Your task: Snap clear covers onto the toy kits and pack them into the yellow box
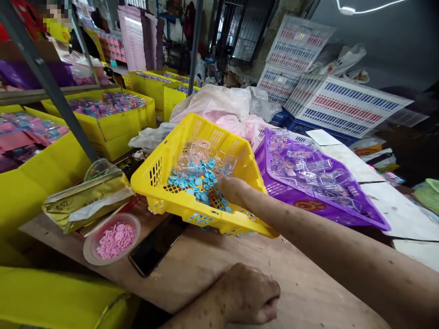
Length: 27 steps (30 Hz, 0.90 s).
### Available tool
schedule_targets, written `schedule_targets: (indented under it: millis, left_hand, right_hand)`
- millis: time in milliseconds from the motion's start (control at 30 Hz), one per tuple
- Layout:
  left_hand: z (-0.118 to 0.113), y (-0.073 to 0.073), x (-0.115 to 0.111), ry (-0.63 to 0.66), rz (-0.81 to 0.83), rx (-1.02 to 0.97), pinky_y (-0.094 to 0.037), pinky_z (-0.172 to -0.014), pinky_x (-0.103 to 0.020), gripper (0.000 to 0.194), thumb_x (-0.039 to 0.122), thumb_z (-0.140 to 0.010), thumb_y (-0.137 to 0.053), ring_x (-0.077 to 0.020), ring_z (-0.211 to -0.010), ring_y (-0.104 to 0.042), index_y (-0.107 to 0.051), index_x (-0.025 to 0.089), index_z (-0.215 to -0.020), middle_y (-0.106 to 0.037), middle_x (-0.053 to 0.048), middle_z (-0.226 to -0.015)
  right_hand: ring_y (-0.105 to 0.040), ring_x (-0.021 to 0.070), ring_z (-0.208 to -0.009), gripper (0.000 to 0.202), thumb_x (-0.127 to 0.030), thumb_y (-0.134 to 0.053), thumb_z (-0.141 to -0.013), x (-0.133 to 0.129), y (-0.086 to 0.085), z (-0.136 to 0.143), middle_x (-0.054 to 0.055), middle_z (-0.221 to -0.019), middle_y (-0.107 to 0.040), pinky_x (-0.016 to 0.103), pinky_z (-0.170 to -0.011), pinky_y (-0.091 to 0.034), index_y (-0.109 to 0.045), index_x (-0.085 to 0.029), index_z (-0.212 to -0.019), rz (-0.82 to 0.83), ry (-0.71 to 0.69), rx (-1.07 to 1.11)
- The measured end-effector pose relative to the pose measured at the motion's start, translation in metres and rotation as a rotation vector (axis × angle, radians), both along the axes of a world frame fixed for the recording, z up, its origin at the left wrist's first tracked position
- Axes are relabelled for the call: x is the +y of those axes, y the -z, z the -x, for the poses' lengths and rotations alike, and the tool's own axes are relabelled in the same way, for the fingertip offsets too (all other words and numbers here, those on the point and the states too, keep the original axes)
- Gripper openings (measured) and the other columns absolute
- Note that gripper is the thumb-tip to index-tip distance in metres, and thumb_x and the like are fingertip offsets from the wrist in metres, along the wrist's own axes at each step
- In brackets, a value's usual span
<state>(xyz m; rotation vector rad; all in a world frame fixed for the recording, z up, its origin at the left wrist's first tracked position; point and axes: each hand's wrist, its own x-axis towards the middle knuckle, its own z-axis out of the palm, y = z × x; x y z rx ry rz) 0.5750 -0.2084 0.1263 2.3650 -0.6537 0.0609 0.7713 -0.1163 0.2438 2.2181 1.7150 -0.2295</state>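
Note:
My right hand (230,188) reaches into the yellow plastic basket (164,194), down among small blue round pieces (199,182). Its fingertips are hidden, so their grip cannot be made out. Clear plastic pieces (195,153) lie behind the blue ones in the same basket. My left hand (252,292) rests on the wooden tabletop (192,260), in front of the basket. Its fingers are curled closed, and whatever they may hold is hidden.
Right of the yellow basket stands a purple basket (310,205) of clear plastic cases. To the left lie a phone (157,244), a tub of pink pieces (115,240) and a gold packet (87,198). Yellow boxes (120,123) and a slanting metal post (51,82) stand farther left.

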Motion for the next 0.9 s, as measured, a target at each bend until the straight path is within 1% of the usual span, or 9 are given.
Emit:
schedule_targets:
  millis: [100,167,233,333,433,500,633,800,900]
  left_hand:
    - [0.0,-0.002,0.002,0.021,0.005,0.006,-0.053,-0.073,-0.032,0.015,0.035,-0.104,-0.076,-0.023,-0.096,-0.081,-0.068,0.024,-0.097,-0.086,0.0,-0.106]
    - [0.001,-0.005,0.003,0.026,0.005,0.016,-0.052,-0.072,-0.032,0.016,0.035,-0.103,-0.077,-0.0228,-0.097,-0.081,-0.068,0.024,-0.096,-0.086,0.0,-0.106]
    - [0.001,-0.008,0.005,0.023,0.002,0.026,-0.051,-0.071,-0.032,0.016,0.034,-0.103,-0.077,-0.0229,-0.098,-0.082,-0.067,0.024,-0.096,-0.086,0.001,-0.108]
    - [0.001,-0.01,0.006,0.011,-0.016,0.035,-0.052,-0.071,-0.032,0.015,0.035,-0.105,-0.074,-0.0232,-0.099,-0.082,-0.067,0.024,-0.097,-0.087,0.0,-0.111]
    - [0.001,-0.01,0.006,-0.006,-0.024,0.045,-0.054,-0.073,-0.032,0.013,0.034,-0.106,-0.072,-0.0235,-0.1,-0.083,-0.068,0.024,-0.1,-0.087,0.0,-0.111]
    - [0.001,-0.009,0.007,-0.015,-0.017,0.049,-0.055,-0.075,-0.031,0.012,0.034,-0.106,-0.073,-0.0238,-0.1,-0.083,-0.07,0.023,-0.1,-0.087,-0.001,-0.111]
    - [0.001,-0.008,0.008,-0.024,0.003,0.053,-0.057,-0.076,-0.031,0.011,0.032,-0.105,-0.074,-0.025,-0.098,-0.084,-0.072,0.023,-0.1,-0.088,-0.003,-0.109]
    - [0.0,-0.007,0.008,-0.024,-0.015,0.067,-0.058,-0.077,-0.031,0.011,0.033,-0.106,-0.073,-0.025,-0.099,-0.084,-0.074,0.022,-0.106,-0.088,-0.005,-0.11]
    - [0.001,-0.007,0.008,-0.023,-0.013,0.052,-0.057,-0.075,-0.031,0.012,0.034,-0.106,-0.072,-0.0249,-0.098,-0.084,-0.074,0.023,-0.106,-0.088,-0.004,-0.11]
  right_hand:
    - [-0.084,0.0327,-0.114,0.043,0.009,-0.076,-0.082,-0.003,0.0,-0.01,0.006,-0.106,-0.088,0.039,-0.102,-0.064,-0.089,-0.028,-0.101,0.052,-0.041,0.005]
    - [-0.083,0.0275,-0.11,0.041,0.006,-0.076,-0.084,-0.005,-0.004,-0.016,0.002,-0.103,-0.088,0.035,-0.1,-0.063,-0.089,-0.029,-0.101,0.064,-0.068,0.023]
    - [-0.081,0.0245,-0.106,0.035,0.002,-0.074,-0.09,-0.006,-0.009,-0.021,0.003,-0.106,-0.088,0.032,-0.096,-0.061,-0.088,-0.026,-0.106,0.062,-0.088,0.042]
    - [-0.08,0.0242,-0.106,0.029,-0.004,-0.073,-0.093,-0.008,-0.016,-0.024,0.008,-0.114,-0.088,0.03,-0.091,-0.059,-0.088,-0.02,-0.112,0.058,-0.114,0.079]
    - [-0.079,0.025,-0.115,0.04,-0.005,-0.074,-0.094,-0.007,-0.023,-0.024,0.011,-0.127,-0.087,0.03,-0.095,-0.058,-0.086,-0.02,-0.129,0.049,-0.139,0.121]
    - [-0.078,0.0242,-0.119,0.043,-0.005,-0.074,-0.096,-0.005,-0.026,-0.024,0.009,-0.131,-0.086,0.03,-0.099,-0.058,-0.085,-0.021,-0.135,0.045,-0.157,0.15]
    - [-0.079,0.0231,-0.119,0.034,-0.005,-0.077,-0.097,0.0,-0.029,-0.023,0.006,-0.125,-0.088,0.03,-0.103,-0.057,-0.088,-0.024,-0.123,0.038,-0.173,0.176]
    - [-0.079,0.0248,-0.12,0.03,-0.004,-0.066,-0.105,0.004,-0.035,-0.021,0.011,-0.126,-0.087,0.031,-0.105,-0.058,-0.088,-0.018,-0.121,0.008,-0.118,0.137]
    - [-0.078,0.0243,-0.124,0.034,0.0,-0.06,-0.106,0.007,-0.039,-0.016,0.014,-0.132,-0.085,0.03,-0.108,-0.056,-0.087,-0.015,-0.121,-0.009,-0.077,0.109]
